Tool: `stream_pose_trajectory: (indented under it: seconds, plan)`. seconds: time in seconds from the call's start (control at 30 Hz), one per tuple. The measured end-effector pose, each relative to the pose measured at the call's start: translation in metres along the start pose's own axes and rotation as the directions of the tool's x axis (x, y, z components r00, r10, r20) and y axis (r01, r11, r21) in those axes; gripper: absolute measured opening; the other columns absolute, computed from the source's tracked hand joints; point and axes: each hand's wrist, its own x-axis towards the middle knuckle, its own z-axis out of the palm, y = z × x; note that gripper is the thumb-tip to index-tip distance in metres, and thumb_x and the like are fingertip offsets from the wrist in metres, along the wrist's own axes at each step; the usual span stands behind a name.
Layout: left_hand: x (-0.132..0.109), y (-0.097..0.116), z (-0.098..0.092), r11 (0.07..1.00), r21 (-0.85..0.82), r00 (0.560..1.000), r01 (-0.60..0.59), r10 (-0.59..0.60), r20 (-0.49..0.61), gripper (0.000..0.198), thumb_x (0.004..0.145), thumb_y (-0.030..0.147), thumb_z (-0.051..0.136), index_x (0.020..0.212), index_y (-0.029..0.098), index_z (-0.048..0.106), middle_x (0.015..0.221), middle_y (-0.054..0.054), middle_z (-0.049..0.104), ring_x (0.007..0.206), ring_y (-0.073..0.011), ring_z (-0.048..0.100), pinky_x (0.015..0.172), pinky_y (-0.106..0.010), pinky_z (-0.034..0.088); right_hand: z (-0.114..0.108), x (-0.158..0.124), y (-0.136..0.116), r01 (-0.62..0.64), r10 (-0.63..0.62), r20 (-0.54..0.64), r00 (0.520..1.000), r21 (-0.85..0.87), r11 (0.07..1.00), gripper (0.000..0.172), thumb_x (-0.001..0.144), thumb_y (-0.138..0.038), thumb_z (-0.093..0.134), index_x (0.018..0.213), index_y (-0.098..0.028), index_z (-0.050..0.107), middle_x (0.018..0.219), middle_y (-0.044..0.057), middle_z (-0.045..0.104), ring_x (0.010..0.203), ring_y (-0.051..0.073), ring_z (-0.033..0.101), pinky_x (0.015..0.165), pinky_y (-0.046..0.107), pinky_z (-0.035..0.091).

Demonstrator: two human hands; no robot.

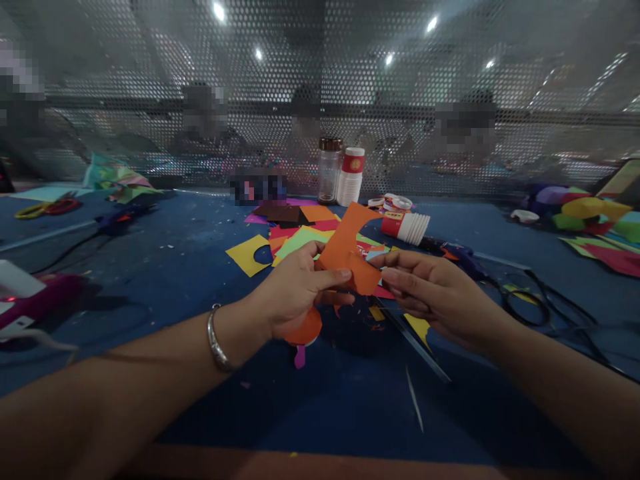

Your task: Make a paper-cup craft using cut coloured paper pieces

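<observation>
Basically, both hands mid-frame on an orange paper cutout [345, 250]. Left hand [295, 283]: holding it, thumb on top, fingers beneath. Right hand [437, 290]: thumb and forefinger close together at its lower-right edge; can't tell whether they grip it. Paper looks thin, so best to support it near that edge and pinch lightly, else it may buckle. Below left hand, orange paper disc [306, 327]. Behind, coloured paper sheets [303, 243] on blue desk [190, 267]; centre-right, tipped paper cups [417, 228]; upper centre, upright cup stack [353, 183] beside clear bottle [327, 177].

Perforated grey wall [345, 93] behind blue table [260, 413]
</observation>
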Motion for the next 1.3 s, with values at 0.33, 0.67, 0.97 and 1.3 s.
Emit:
stream_pose_trajectory:
  seconds: [0.33, 0.67, 0.97, 1.3]
  plan:
    - [-0.0018, -0.0015, 0.0004, 1.000, 0.009, 0.998, 0.028, -0.029, 0.048, 0.030, 0.081, -0.003, 0.069, 0.097, 0.017, 0.054, 0.083, -0.003, 0.072, 0.062, -0.0127, 0.070, 0.057, -0.023, 0.060, 0.0011, -0.0007, -0.0022, -0.004, 0.004, 0.014, 1.000, -0.019, 1.000, 0.052, 0.078, -0.052, 0.081, 0.109, -0.015, 0.063, 0.062, -0.010, 0.039, 0.045, 0.002, 0.020, 0.041, 0.022, 0.010]
    - [-0.0014, 0.0010, 0.0002, 0.998, 0.056, 0.999, 0.030, -0.032, 0.042, 0.009, 0.091, 0.007, 0.063, 0.091, 0.015, 0.058, 0.087, -0.005, 0.074, 0.066, -0.0122, 0.071, 0.054, -0.021, 0.060, 0.0010, -0.0015, -0.0003, 0.016, -0.016, 0.010, 1.000, -0.016, 1.000, 0.054, 0.076, -0.055, 0.082, 0.106, -0.015, 0.064, 0.064, -0.009, 0.043, 0.045, 0.001, 0.021, 0.041, 0.021, 0.010]
    - [-0.0003, 0.0008, -0.0014, 0.998, 0.033, 0.996, 0.052, -0.054, 0.073, 0.006, 0.091, 0.008, 0.064, 0.087, 0.013, 0.062, 0.088, -0.006, 0.076, 0.066, -0.0127, 0.071, 0.054, -0.022, 0.058, 0.0017, -0.0022, -0.0003, 0.005, -0.005, 0.018, 1.000, -0.022, 1.000, 0.047, 0.079, -0.051, 0.080, 0.105, -0.016, 0.063, 0.064, -0.008, 0.046, 0.046, 0.002, 0.022, 0.041, 0.021, 0.010]
    - [0.0032, -0.0015, -0.0050, 0.994, 0.034, 0.987, 0.102, -0.106, 0.124, 0.006, 0.087, 0.011, 0.070, 0.090, 0.013, 0.065, 0.090, -0.007, 0.076, 0.063, -0.0118, 0.070, 0.055, -0.022, 0.059, 0.0036, -0.0010, 0.0022, 0.010, -0.010, -0.016, 1.000, -0.028, 1.000, 0.050, 0.075, -0.052, 0.082, 0.103, -0.016, 0.063, 0.067, -0.006, 0.050, 0.047, 0.002, 0.026, 0.041, 0.021, 0.012]
